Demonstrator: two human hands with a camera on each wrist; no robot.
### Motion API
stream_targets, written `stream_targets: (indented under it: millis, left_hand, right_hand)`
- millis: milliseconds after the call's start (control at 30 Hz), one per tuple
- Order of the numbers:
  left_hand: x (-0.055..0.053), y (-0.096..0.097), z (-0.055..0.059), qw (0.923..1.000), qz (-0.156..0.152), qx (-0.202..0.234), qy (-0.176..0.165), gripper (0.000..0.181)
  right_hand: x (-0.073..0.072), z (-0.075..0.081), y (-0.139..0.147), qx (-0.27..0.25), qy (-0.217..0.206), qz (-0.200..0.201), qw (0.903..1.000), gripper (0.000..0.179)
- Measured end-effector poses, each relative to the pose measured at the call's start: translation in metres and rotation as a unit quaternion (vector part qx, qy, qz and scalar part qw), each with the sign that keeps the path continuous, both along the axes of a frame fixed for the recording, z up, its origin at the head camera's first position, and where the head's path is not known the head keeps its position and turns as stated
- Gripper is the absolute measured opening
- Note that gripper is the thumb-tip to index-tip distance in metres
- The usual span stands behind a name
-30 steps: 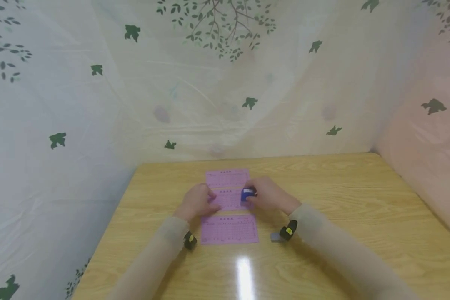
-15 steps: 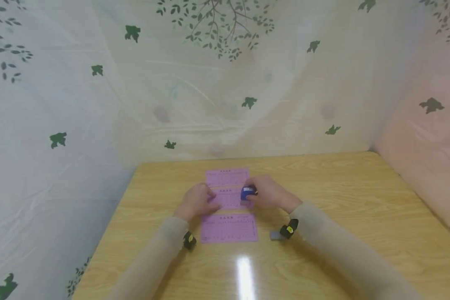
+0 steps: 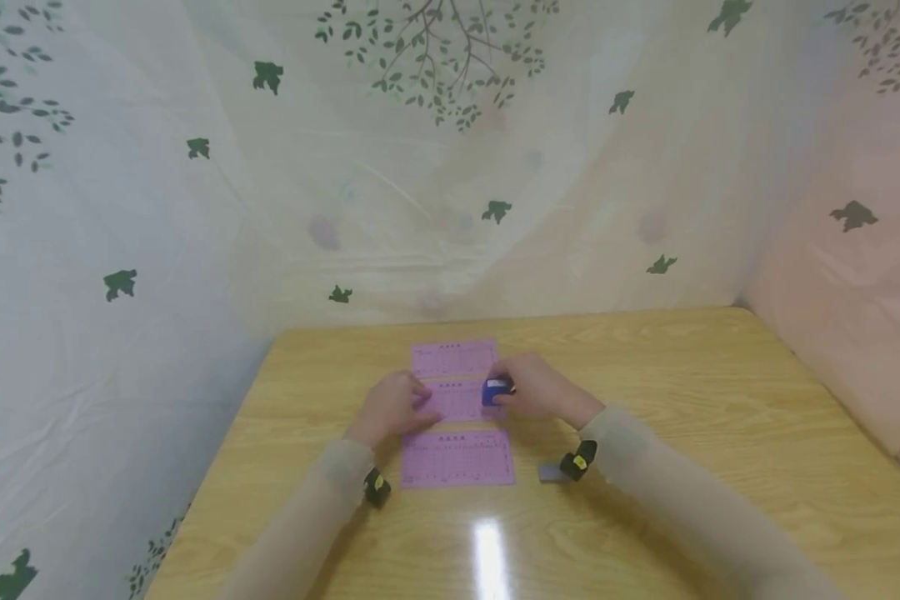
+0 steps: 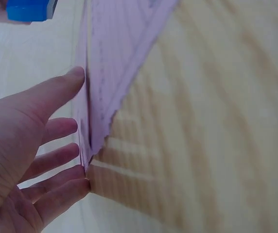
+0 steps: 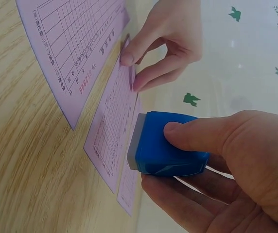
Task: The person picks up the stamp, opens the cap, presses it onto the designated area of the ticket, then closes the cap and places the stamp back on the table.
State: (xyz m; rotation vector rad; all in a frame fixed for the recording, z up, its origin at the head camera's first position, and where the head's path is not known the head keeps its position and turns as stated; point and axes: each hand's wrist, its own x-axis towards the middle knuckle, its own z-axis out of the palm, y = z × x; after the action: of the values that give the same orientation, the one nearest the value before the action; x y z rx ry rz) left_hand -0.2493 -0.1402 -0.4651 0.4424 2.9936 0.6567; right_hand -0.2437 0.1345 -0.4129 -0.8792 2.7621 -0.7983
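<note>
Three pink slips lie in a column on the table (image 3: 645, 375): the far slip (image 3: 453, 358), the middle slip (image 3: 453, 402) and the near slip (image 3: 457, 460). The right hand (image 3: 537, 388) pinches the blue stamp (image 5: 170, 143) between thumb and fingers, pale base toward the paper, at the right end of the middle slip. From where I stand, I cannot tell whether the base touches. The left hand (image 3: 392, 407) is loosely spread, grasping nothing, its fingertips resting on the left part of the same slip.

The step in hand appears to be stamping. Recommended: keep the left fingertips planted so the paper cannot slide; square the base to the printed lines; press straight down with even force; lift vertically. Tilting or twisting could smear the mark.

Containers: I see no box or tray. A small grey piece (image 3: 551, 473) lies beside the right wrist; whether it is hollow does not show.
</note>
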Motion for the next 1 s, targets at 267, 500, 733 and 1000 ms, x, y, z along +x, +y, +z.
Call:
stream_targets:
  millis: [267,500,733,1000]
  left_hand:
    - [0.006,-0.004,0.003,0.9987,0.014,0.044,-0.023,0.057]
    - [0.008,-0.004,0.009,0.9991,-0.006,0.038,-0.016,0.051]
    - [0.027,-0.006,0.015,0.9985,0.01,0.052,-0.014,0.05]
    - [0.055,-0.004,0.02,0.9986,-0.039,0.032,0.013,0.043]
  right_hand:
    - [0.0,-0.001,0.003,-0.001,-0.006,0.012,0.9999,0.016]
    - [0.0,0.002,0.008,0.008,0.0,0.005,1.0,0.015]
    - [0.001,0.0,0.006,0.005,0.002,0.01,0.9999,0.014]
    - [0.0,0.0,0.005,0.009,0.01,0.011,0.9998,0.013]
